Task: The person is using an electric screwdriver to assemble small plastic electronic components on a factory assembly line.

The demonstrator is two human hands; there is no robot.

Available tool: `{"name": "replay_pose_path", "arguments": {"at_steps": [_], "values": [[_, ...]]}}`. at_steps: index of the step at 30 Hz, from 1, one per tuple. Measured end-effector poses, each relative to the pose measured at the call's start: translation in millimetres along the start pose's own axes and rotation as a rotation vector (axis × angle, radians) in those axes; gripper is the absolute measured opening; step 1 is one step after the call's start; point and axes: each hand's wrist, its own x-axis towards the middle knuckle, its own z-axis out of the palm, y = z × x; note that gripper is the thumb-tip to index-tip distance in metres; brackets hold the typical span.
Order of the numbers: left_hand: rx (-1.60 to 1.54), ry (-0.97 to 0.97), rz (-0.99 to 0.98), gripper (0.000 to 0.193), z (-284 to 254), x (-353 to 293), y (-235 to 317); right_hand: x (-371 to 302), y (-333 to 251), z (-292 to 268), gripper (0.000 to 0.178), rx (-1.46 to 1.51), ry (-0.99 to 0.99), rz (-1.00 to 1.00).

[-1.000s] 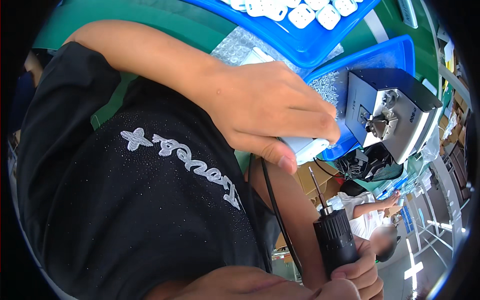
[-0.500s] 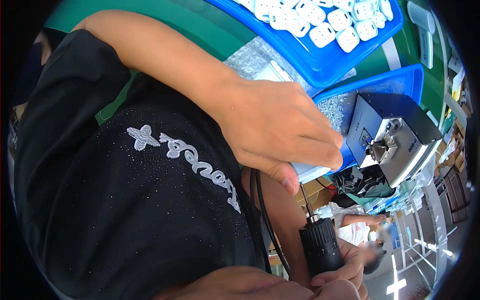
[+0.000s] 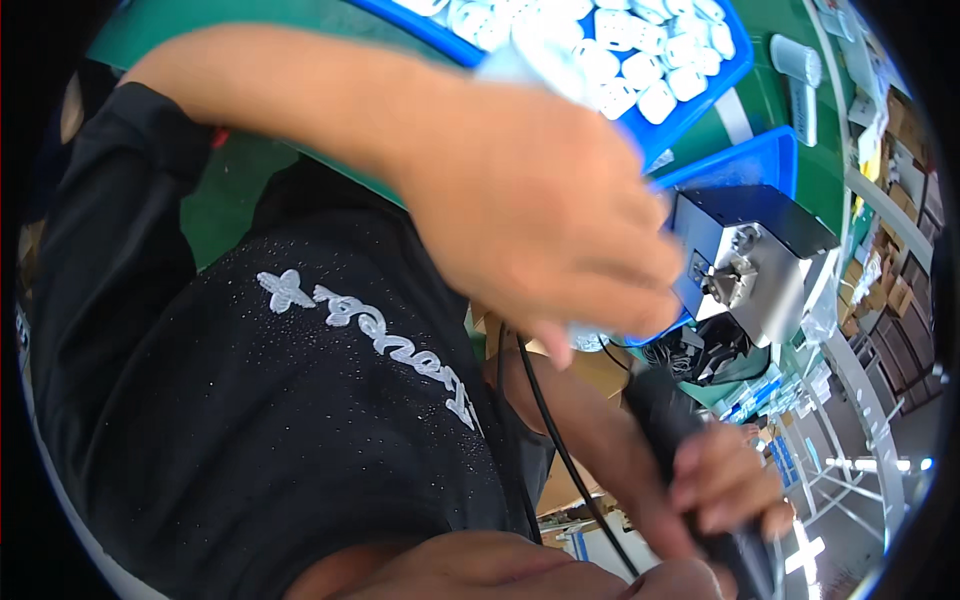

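My left hand [image 3: 540, 210] fills the middle of the view, blurred, its fingers curled around a small white plastic part [image 3: 590, 338] that shows just under the fingertips. Lower right, my right hand [image 3: 720, 490] grips a black electric screwdriver [image 3: 665, 420] by its barrel; a black cable [image 3: 560, 440] runs down from it across my forearm. The driver's tip is hidden behind my left hand. My black shirt with white lettering [image 3: 300, 420] covers the lower left.
A blue tray [image 3: 735, 75] with several white plastic parts sits at the top on the green table [image 3: 775, 110]. A second blue tray [image 3: 750, 165] lies beside it. A grey metal machine with a black top [image 3: 770, 290] stands at the right.
My left hand has swung up and toward the trays with the white part, now blurred. The screwdriver has tilted and risen, and its bit has gone out of sight behind that hand.
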Motion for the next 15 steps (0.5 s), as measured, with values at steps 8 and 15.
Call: {"name": "replay_pose_path", "arguments": {"at_steps": [8, 15], "values": [[0.439, -0.289, 0.133, 0.045, -29.5, 42.9, -224.7, 16.1, 111.6, 3.8, 0.045, -1.590, -0.319, 0.494], [0.612, -0.444, 0.097, 0.043, -14.1, 56.6, -268.6, 6.0, 174.2, -15.9, 0.052, -1.623, -0.321, 0.568]]}}
